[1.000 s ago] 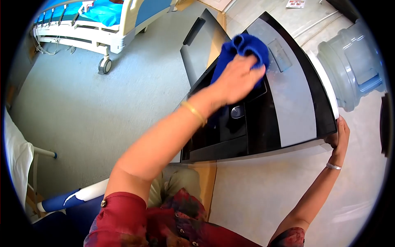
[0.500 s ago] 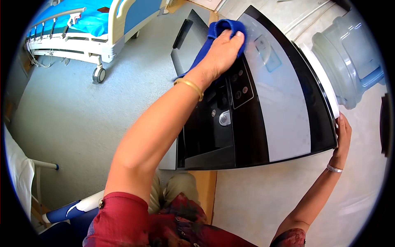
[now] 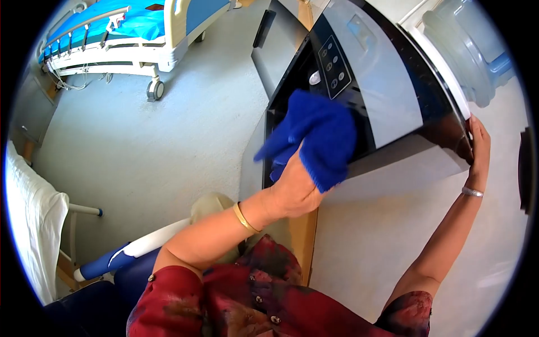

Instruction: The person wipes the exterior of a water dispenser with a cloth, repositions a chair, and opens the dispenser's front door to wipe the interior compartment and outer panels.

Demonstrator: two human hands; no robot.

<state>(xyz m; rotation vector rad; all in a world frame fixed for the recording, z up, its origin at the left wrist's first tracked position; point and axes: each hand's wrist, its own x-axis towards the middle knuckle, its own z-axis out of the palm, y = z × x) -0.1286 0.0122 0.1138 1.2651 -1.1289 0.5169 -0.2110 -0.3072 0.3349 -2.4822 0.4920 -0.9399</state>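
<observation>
My left hand (image 3: 300, 182), with a gold bangle at the wrist, is closed on a bunched blue cloth (image 3: 323, 129). The cloth lies against the lower front corner of a black and grey water dispenser (image 3: 387, 73), hiding much of its tap recess. A button panel (image 3: 335, 66) shows just above the cloth. On the dispenser's top edge, beside the white collar under the water bottle (image 3: 460, 50), rests my right hand (image 3: 478, 143). Its fingers are stretched along the edge, and the thumb is hidden.
A hospital bed (image 3: 112, 62) on castors stands at the upper left. The dispenser's lower door (image 3: 275, 42) sticks out over the floor. White cloth (image 3: 33, 219) hangs on a frame at the left, near a blue and white rail (image 3: 135, 250).
My left hand has brought the blue cloth down from the dispenser's far upper edge to its near lower corner. The right hand stays on the top edge. The view has shifted.
</observation>
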